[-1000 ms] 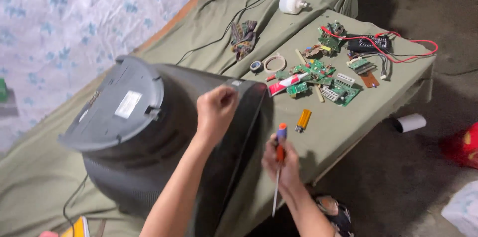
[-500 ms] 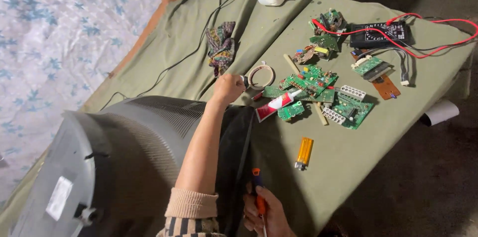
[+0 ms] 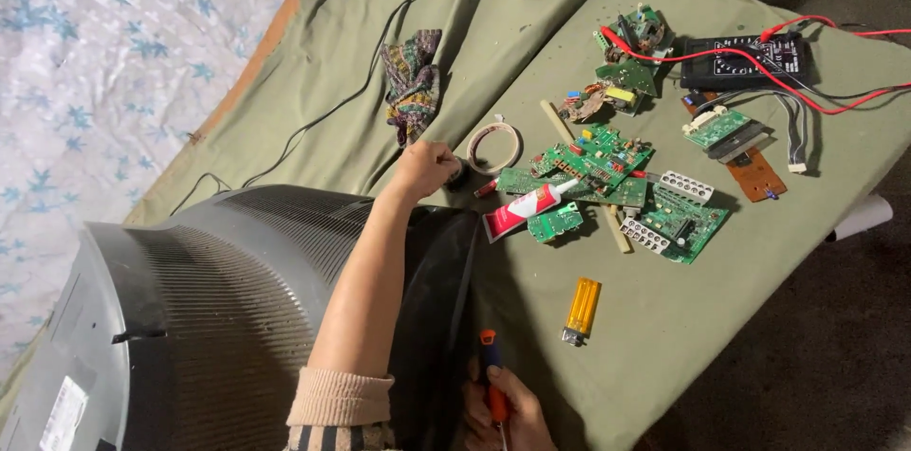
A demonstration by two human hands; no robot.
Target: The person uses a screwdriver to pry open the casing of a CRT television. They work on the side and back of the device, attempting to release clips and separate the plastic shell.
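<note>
Currently the large grey ribbed plastic television housing [image 3: 218, 318] lies face-down on the olive cloth-covered table [image 3: 712, 337]. Left hand [image 3: 424, 169], fingers curled together, rests at the housing's far edge beside a beige tape roll [image 3: 494, 147]. Right hand [image 3: 503, 413] clasps the orange-handled screwdriver [image 3: 492, 389] near the rim. Recommended: brace the housing firmly before driving the tool.

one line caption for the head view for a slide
Left hand reaches past an old television toward tape rolls; right hand holds an orange-handled screwdriver.
</note>
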